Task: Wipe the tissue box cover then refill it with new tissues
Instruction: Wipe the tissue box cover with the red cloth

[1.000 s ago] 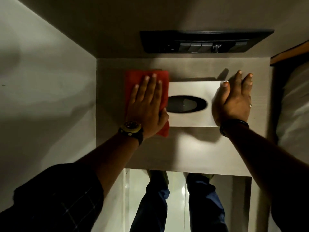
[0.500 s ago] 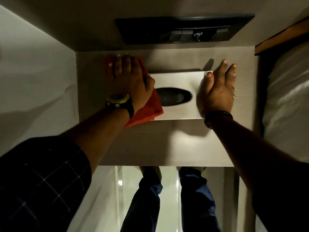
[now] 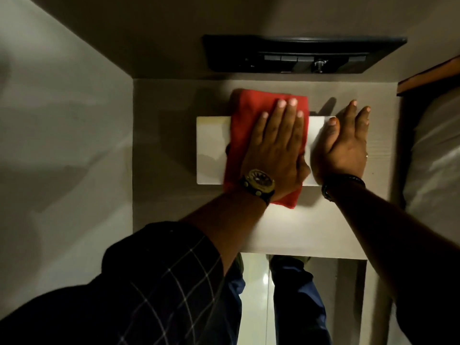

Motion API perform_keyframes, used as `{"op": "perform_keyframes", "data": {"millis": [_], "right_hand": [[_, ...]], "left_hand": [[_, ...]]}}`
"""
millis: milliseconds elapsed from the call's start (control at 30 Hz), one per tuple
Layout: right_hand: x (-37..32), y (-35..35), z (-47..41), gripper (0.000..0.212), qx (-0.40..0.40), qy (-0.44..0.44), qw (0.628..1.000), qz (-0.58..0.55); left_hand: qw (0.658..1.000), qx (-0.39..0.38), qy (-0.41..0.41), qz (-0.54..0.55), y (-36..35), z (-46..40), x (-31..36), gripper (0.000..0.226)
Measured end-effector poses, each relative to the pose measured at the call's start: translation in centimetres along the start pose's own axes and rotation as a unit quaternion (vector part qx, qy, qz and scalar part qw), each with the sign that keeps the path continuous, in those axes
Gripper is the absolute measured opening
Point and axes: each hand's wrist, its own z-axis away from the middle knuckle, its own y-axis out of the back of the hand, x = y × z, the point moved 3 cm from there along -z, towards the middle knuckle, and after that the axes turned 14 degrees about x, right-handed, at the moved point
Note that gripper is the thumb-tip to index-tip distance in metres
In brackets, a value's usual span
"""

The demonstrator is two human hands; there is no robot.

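A white rectangular tissue box cover (image 3: 211, 150) lies flat on a small pale shelf (image 3: 298, 232). A red cloth (image 3: 241, 125) is spread over the cover's middle and hides its oval slot. My left hand (image 3: 276, 150), with a watch on the wrist, lies flat on the cloth with fingers extended and presses it onto the cover. My right hand (image 3: 343, 145) rests flat against the cover's right end, fingers together and pointing away from me. No tissues are visible.
A dark switch panel (image 3: 298, 54) is mounted on the wall just behind the shelf. A wall (image 3: 62, 145) closes in the left side. White bedding (image 3: 438, 150) lies to the right. Below the shelf edge I see legs in blue trousers (image 3: 296, 295).
My left hand slid the red cloth rightward from the cover's left end to its middle, covering the oval slot. My right hand stayed at the right end.
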Motion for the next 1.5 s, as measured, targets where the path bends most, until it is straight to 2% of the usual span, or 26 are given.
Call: {"op": "perform_keyframes", "data": {"millis": [167,300,467,600,733,867,1033,1167,1333,1500], "right_hand": [[-0.1,0.3,0.1,0.063,0.007,0.003,1.0,0.001],[-0.1,0.4,0.1,0.062,0.006,0.004,1.0,-0.008],[-0.1,0.4,0.2,0.064,0.0,0.004,1.0,-0.016],[0.0,0.2,0.1,0.065,0.008,-0.002,1.0,-0.023],[0.0,0.0,0.0,0.065,0.011,-0.002,1.0,-0.021],[0.2,-0.1,-0.1,0.065,0.008,0.005,1.0,-0.023],[0.4,0.0,-0.1,0.063,0.013,0.013,0.999,-0.028],[0.4,0.0,0.0,0.062,0.016,0.016,1.0,-0.017],[0.3,0.2,0.2,0.06,0.029,0.007,0.999,-0.026],[-0.1,0.3,0.2,0.062,0.024,0.002,0.999,-0.039]], "left_hand": [[0.997,0.012,-0.069,0.027,-0.3,1.5,0.9,0.066],[0.994,-0.019,-0.112,0.006,0.1,1.6,-3.0,0.069],[0.998,-0.053,-0.033,-0.03,1.7,1.2,-10.2,0.075],[0.998,-0.054,0.043,0.014,2.5,2.2,-14.4,0.067],[0.995,-0.019,0.09,0.033,2.4,2.3,-13.7,0.065],[0.991,-0.031,0.126,-0.037,2.2,0.9,-11.4,0.067],[0.999,-0.026,0.046,-0.013,1.1,-1.8,-4.6,0.076],[1.0,-0.018,0.014,-0.005,0.2,-2.1,-0.4,0.076],[0.998,-0.018,-0.057,-0.016,0.1,-0.9,-3.4,0.067],[0.998,0.015,0.017,-0.059,1.2,2.1,-10.0,0.071]]}}
